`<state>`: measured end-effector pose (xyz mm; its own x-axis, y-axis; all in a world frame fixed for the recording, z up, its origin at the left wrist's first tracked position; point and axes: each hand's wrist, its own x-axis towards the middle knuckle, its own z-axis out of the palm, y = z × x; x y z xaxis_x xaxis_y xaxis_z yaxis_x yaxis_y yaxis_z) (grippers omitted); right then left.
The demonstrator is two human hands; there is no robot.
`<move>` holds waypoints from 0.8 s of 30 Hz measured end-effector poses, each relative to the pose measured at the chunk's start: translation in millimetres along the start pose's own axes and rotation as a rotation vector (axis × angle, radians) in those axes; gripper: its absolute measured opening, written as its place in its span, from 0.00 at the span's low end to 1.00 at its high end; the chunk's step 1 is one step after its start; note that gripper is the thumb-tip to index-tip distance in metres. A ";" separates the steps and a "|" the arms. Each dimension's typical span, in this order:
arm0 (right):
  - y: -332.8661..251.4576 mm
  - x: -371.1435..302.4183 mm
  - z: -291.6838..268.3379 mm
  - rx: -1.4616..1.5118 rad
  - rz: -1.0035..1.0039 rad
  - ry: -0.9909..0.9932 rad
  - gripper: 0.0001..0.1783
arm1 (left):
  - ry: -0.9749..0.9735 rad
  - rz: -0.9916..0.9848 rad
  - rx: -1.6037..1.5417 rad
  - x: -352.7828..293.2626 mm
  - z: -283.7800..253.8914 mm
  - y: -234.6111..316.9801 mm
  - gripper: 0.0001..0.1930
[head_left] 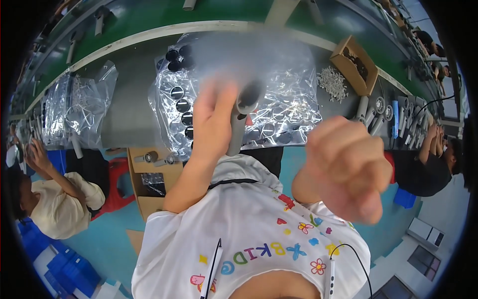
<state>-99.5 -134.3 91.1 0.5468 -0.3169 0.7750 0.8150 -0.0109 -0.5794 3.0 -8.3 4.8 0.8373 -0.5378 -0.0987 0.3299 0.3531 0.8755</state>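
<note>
My left hand is wrapped around a grey tube-shaped housing, held upright over the table with its dark round opening facing up. A small reddish piece shows beside the housing. My right hand is raised close to the camera, to the right of the housing. Its fingers are curled in, and whatever they may hold is hidden. Beneath the left hand, clear plastic bags cover the work surface. Several black round caps lie in a column on the plastic. A blurred grey haze covers the area beyond the left hand.
At the back right stands a cardboard box of dark parts, beside a pile of small whitish pieces. Grey round-headed parts lie further right. An open carton sits below the table edge. Co-workers sit left and right; a green belt runs beyond.
</note>
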 end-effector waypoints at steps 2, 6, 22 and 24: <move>-10.4 -0.4 -11.0 -0.038 -0.016 -0.054 0.22 | 0.007 -0.055 -0.070 2.8 0.0 -1.6 0.23; -5.3 -16.4 -46.7 -0.198 0.048 0.053 0.17 | -0.030 -0.124 -0.069 12.2 -19.8 0.7 0.28; 57.8 -122.5 -197.2 -1.374 0.591 0.687 0.11 | -0.170 0.039 0.612 261.8 -1.2 53.2 0.23; 58.0 -120.2 -198.3 -1.413 0.582 0.656 0.10 | -0.165 -0.009 0.606 301.4 -2.7 41.7 0.24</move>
<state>-156.1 -285.0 -85.7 0.2287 -0.9009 0.3689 -0.4603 -0.4340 -0.7745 270.3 -153.7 10.3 0.7416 -0.6666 -0.0751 -0.0099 -0.1228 0.9924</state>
